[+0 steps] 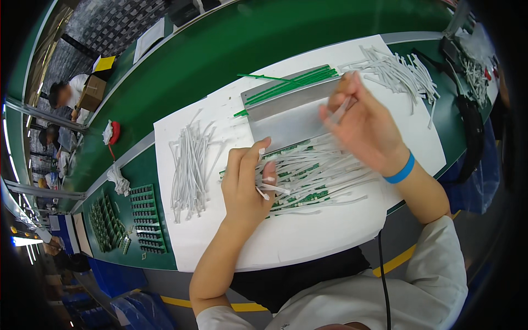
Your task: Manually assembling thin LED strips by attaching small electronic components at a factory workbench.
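Observation:
My left hand (246,181) is curled at the left end of a pile of thin white cables (324,170), with the pale ends of a few showing between thumb and fingers. Narrow green circuit boards (300,204) lie among that pile. Raised over the pile's right side, my right hand (366,124) is smeared by motion; its fingers are bent around a small pale strip (342,109) whose kind I cannot make out. Beyond both hands sits a grey metal fixture (286,124), with long green strips (294,85) lying along its top.
White sheeting (242,247) covers the green bench. Loose white cables form one heap (190,170) at left and another (404,77) at far right. Green boards with black parts (148,220) lie at left, near a red roll (111,132). A black cord (383,275) hangs at the front.

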### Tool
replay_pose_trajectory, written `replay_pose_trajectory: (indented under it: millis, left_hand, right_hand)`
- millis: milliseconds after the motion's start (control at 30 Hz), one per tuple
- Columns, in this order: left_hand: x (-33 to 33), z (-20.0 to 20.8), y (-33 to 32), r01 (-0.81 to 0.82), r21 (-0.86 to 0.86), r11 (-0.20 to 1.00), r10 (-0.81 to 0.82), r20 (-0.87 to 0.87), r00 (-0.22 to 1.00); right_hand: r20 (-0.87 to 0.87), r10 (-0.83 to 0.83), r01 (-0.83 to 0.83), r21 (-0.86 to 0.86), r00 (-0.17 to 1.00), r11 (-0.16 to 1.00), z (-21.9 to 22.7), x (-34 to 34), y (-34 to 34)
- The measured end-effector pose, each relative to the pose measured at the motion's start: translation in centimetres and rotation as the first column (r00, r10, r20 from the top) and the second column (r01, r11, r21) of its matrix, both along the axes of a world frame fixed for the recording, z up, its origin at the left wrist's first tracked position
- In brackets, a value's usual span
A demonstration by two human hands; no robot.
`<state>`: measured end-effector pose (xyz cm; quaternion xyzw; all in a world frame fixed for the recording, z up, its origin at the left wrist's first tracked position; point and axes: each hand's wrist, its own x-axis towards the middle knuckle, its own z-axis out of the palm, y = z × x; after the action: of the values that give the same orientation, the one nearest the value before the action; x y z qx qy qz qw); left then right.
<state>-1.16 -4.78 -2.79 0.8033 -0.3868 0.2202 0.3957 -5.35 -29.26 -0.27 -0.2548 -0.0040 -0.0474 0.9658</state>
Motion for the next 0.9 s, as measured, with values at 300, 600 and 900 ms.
replay_pose_trajectory:
  millis: [300, 600, 900]
  left_hand:
    - [-0.1, 0.1, -0.4, 0.277, 0.398, 0.875, -0.304, 0.006, 0.953]
    - [-0.2, 0.0, -0.1, 0.151, 0.438, 0.886, -0.19, 0.047, 0.981]
    - [-0.4, -0.1, -0.6, 0.131, 0.386, 0.913, -0.156, 0.035, 0.987]
  right_hand:
    - [0.057, -0.083, 0.089, -0.876, 0.995, 0.475, 1.1, -0.7, -0.7]
    - [-0.042, 0.245, 0.004, -0.983, 0.969, -0.183, 0.7, -1.5, -1.6]
    - [0.096, 0.162, 0.12, -0.982, 0.982, -0.144, -1.1, -1.6, 0.2]
